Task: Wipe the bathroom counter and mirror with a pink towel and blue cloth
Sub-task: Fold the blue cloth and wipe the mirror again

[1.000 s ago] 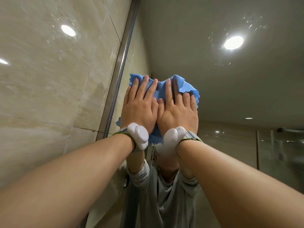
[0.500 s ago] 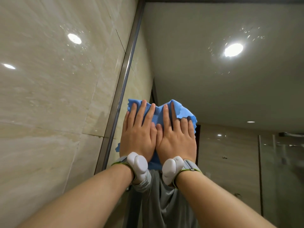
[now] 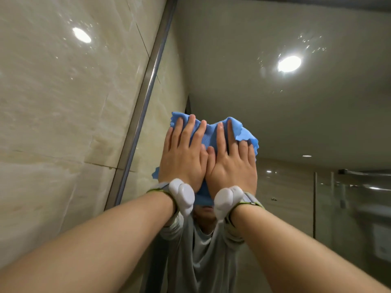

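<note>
— Has our blue cloth (image 3: 243, 132) moved?
— It slid down the mirror (image 3: 275, 123), then crept back up; we judge a scrubbing stroke.
— Our hands?
— Left hand (image 3: 182, 159) and right hand (image 3: 231, 166) lie flat, fingers straight, pressing it to the glass (gripping nothing).
— Obstacles?
— The metal frame (image 3: 146, 85) just beside us. Droplets (image 3: 311, 46) sit higher up; we see no pink towel.

Both arms stretch forward, left hand (image 3: 182, 157) and right hand (image 3: 231, 163) flat side by side
</note>
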